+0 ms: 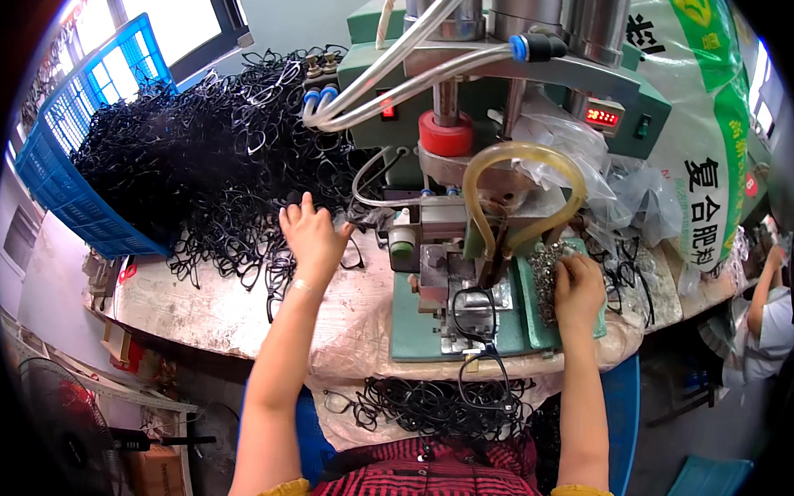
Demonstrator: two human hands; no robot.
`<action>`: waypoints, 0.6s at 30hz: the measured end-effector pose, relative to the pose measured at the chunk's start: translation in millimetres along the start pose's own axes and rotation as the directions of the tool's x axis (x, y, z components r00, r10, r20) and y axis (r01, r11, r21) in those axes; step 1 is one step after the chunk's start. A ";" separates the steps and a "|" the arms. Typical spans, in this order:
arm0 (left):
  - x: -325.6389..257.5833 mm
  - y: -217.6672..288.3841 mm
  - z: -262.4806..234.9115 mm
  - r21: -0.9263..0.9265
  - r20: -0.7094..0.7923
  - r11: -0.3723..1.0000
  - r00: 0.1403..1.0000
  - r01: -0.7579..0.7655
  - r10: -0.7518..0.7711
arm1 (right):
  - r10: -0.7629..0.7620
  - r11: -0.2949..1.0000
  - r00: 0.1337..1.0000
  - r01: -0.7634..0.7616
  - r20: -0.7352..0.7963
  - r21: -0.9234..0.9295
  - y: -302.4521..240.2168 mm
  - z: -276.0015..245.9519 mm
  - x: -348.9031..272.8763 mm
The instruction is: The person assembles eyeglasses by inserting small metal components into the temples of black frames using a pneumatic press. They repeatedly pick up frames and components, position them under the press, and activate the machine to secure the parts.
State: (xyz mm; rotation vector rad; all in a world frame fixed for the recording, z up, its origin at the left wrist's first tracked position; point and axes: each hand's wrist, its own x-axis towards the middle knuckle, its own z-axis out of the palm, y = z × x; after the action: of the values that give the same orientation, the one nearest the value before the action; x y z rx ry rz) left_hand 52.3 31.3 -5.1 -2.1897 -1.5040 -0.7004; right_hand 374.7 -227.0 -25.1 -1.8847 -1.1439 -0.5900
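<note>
My left hand point(314, 241) is held over the table with its fingers spread, at the edge of a heap of black eyeglass frames point(234, 146). Just right of it is a green push button point(402, 247) on the press. My right hand point(580, 291) reaches into a green tray point(527, 315) of small shiny metal parts point(546, 279). Its fingers are bent together; what they pinch is hidden. Between my hands, a black eyeglass frame point(474, 333) lies on the jig of the green press point(394, 318), one rim hanging past the front edge.
A tipped blue crate point(45, 170) spills frames at left. More frames point(444, 403) lie in my lap. A curved yellowish tube point(579, 171) and clear hoses point(358, 115) are on the press. At right are a large printed sack point(695, 110) and a person point(766, 313); a fan point(63, 420) is lower left.
</note>
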 end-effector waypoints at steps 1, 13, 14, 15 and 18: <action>-1.9 3.8 24.7 0.148 0.061 0.989 0.998 0.023 -0.032 | 0.068 0.996 0.998 -0.069 0.014 0.054 -3.1 0.4 -3.4; -114.4 -66.3 -24.9 -0.820 0.397 0.300 0.863 0.487 -0.312 | 0.601 0.759 0.799 -0.578 0.019 0.299 38.3 -96.0 -93.5; -119.4 -62.6 -33.4 -0.716 0.474 0.396 0.817 0.575 -0.329 | 0.553 0.764 0.832 -0.530 0.051 0.369 28.8 -94.8 -89.8; -142.8 -80.8 -2.4 -0.780 0.262 0.547 0.952 0.305 -0.156 | 0.498 0.757 0.863 -0.478 0.081 0.445 12.6 -90.2 -80.8; -148.6 -31.1 -19.9 -0.429 0.217 0.899 0.976 0.091 0.005 | 0.251 0.813 0.950 -0.310 0.184 0.493 -43.1 -76.8 -33.1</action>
State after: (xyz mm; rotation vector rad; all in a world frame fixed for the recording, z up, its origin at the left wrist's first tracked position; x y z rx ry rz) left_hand -24.7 -79.5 -77.3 -2.6450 -1.6278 -0.9173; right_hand 323.1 -297.4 10.0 -1.5776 -0.9437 0.0038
